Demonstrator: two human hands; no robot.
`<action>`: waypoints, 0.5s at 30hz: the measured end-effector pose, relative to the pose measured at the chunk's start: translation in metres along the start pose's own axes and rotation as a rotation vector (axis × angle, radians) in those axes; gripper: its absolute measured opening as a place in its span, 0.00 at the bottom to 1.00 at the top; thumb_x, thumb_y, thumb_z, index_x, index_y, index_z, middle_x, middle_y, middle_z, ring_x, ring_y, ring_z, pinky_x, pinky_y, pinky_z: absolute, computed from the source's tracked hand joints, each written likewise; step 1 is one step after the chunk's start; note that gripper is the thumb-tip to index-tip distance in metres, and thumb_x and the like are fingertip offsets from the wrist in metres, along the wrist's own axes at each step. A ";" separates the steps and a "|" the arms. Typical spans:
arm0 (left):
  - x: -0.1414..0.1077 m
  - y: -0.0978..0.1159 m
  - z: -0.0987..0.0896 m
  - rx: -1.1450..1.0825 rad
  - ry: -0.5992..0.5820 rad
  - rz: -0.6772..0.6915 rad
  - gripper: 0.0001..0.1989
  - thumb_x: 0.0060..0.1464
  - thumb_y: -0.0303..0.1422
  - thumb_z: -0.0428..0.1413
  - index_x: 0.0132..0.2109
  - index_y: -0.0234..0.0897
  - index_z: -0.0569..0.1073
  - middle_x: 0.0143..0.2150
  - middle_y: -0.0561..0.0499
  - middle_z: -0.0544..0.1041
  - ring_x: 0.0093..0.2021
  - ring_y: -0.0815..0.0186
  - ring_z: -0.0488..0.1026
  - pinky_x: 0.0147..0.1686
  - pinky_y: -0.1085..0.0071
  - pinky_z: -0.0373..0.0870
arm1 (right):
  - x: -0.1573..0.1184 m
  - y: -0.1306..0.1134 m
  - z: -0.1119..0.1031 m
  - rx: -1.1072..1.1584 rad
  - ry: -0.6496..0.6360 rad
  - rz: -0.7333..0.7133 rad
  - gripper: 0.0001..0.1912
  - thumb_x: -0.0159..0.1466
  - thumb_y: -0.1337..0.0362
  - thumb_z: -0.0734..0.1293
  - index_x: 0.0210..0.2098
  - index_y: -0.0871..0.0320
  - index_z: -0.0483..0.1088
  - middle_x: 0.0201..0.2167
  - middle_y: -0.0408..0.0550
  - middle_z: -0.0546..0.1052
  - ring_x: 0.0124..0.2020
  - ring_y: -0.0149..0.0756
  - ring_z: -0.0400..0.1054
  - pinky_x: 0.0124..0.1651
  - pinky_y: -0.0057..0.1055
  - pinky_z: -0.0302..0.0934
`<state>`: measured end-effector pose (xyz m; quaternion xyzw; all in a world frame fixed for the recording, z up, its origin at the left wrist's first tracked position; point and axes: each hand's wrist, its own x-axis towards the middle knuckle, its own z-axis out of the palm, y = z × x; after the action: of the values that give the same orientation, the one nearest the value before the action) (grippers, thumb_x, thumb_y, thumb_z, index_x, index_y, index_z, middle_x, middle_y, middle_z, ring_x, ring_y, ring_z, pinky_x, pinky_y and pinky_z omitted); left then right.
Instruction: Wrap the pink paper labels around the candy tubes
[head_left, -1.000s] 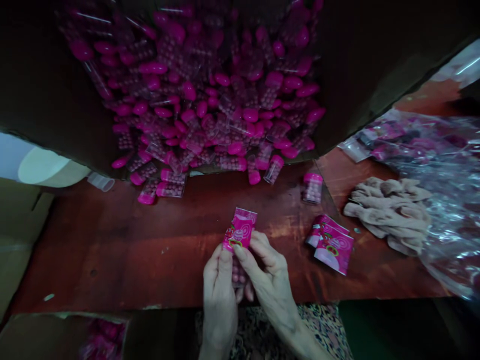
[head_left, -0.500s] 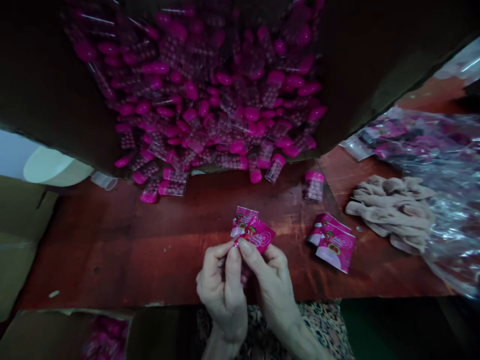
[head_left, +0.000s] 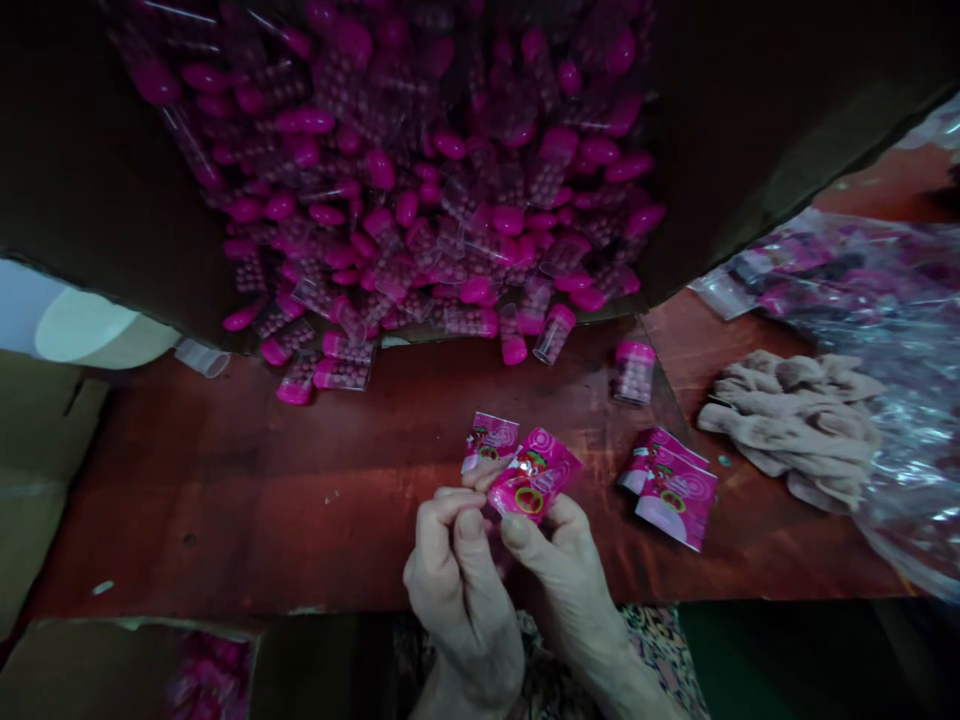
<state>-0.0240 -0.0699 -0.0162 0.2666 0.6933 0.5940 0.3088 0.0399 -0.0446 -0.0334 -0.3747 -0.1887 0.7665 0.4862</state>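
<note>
My right hand (head_left: 574, 565) pinches a pink printed label (head_left: 534, 475) between thumb and fingers. Close beside it, my left hand (head_left: 465, 575) has its fingers curled together at the label's left edge; a dim pink thing shows between the palms, mostly hidden. Another pink label (head_left: 489, 440) lies just beyond my left fingertips. To the right, more pink labels (head_left: 675, 495) overlap on the red table. A clear jar with a pink cap and pale beads (head_left: 634, 375) stands behind them.
A large carton (head_left: 705, 130) tipped toward me holds many pink-capped tubes, some spilling onto the table (head_left: 247, 480). Crumpled beige gloves (head_left: 795, 420) and plastic bags (head_left: 915, 370) lie right. A pale bowl (head_left: 97, 330) is at left; a lower box (head_left: 97, 670) holds pink items.
The label in my hands has turned and opened out, showing more of its face. My right thumb has moved down along its lower edge, and both hands have shifted slightly right.
</note>
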 end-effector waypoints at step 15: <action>-0.023 0.006 0.003 0.320 -0.149 0.072 0.12 0.56 0.39 0.47 0.42 0.42 0.71 0.29 0.53 0.79 0.25 0.67 0.74 0.25 0.75 0.69 | 0.000 -0.021 -0.001 -0.064 -0.225 0.042 0.06 0.55 0.60 0.69 0.30 0.55 0.76 0.36 0.46 0.77 0.47 0.37 0.66 0.50 0.32 0.59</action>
<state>-0.0059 -0.0838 -0.0079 0.3801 0.7442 0.4654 0.2917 0.0530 -0.0350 -0.0204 -0.3056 -0.2584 0.8072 0.4339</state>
